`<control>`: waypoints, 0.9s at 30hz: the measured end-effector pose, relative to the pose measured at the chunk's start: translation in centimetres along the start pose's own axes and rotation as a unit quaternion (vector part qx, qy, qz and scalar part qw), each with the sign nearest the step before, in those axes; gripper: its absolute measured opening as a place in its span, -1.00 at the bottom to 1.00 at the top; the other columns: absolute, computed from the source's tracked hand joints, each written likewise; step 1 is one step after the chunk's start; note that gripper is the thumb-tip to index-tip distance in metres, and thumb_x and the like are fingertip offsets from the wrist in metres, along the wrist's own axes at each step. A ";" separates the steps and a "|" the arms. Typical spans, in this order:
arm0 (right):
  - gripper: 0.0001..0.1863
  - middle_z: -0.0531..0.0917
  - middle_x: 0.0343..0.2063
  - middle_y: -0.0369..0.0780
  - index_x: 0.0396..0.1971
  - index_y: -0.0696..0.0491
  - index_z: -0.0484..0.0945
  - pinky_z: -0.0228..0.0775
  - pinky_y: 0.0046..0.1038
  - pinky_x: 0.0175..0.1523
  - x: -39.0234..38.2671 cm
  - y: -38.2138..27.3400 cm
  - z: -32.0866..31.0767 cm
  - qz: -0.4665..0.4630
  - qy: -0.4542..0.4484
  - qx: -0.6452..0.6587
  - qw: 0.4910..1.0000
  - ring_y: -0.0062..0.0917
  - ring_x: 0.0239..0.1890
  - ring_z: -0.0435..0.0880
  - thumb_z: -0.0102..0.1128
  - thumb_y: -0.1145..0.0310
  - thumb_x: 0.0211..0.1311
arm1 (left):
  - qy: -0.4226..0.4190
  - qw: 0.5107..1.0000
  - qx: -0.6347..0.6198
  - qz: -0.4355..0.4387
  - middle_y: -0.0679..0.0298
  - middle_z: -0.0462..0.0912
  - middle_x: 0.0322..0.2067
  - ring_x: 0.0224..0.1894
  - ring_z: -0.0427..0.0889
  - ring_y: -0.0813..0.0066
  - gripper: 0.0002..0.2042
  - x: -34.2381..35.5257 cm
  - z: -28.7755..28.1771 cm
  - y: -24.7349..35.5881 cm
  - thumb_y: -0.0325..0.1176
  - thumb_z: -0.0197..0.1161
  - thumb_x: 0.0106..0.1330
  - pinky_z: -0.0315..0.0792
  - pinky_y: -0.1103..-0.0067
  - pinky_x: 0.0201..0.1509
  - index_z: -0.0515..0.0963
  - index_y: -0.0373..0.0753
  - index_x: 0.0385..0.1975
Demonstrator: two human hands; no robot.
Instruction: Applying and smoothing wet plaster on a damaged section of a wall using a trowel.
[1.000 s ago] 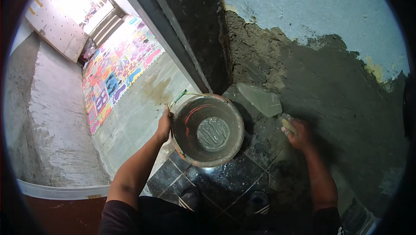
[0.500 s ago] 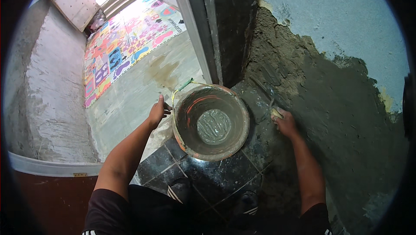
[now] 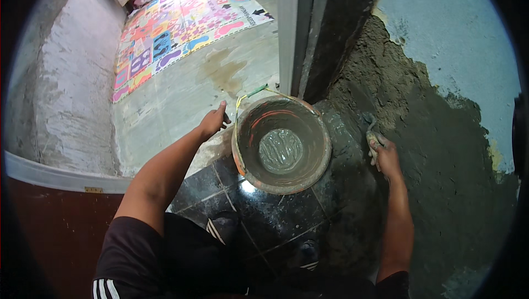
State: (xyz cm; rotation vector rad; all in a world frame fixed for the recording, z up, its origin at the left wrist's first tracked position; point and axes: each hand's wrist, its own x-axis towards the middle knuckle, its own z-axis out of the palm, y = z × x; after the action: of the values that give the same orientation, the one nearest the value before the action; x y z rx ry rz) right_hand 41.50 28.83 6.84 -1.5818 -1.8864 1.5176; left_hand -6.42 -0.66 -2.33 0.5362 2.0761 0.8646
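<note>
A round orange bucket, coated inside with grey mortar, stands on the dark tiles in front of me. Some wet mortar lies at its bottom. Just left of the rim hovers my left hand, thumb raised, fingers loosely bent and holding nothing. My right hand is closed round the handle of a trowel. The trowel's blade is up against the rough, fresh mortar low on the right wall; its outline blends into the grey.
Smoother grey plaster covers the wall below pale blue paint. A door frame rises behind the bucket. Beyond it lie a wet brown patch and a colourful printed mat. My sandalled feet are on the tiles.
The trowel has moved from beside the wall's foot onto the rough mortar, with my right hand shifting right. My view has turned, so the bucket appears further right and higher.
</note>
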 end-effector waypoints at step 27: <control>-0.51 0.60 -0.54 -0.26 0.16 0.26 0.54 0.37 -0.46 -0.49 -5.2 -0.6 -1.1 -0.052 0.020 -0.104 0.993 -0.59 -0.60 0.52 0.23 0.24 0.37 | 0.029 0.998 0.046 0.033 -0.06 0.68 -0.41 -0.37 0.63 0.14 -0.14 0.4 0.7 -0.5 0.31 -0.32 0.49 0.48 0.28 -0.10 0.66 -0.46 -0.43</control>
State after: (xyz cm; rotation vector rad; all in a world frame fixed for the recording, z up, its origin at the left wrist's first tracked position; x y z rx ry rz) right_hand 43.89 25.18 9.91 -1.5579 -2.1271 1.2718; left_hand -6.14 -0.48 -3.25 0.6382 2.1688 0.8343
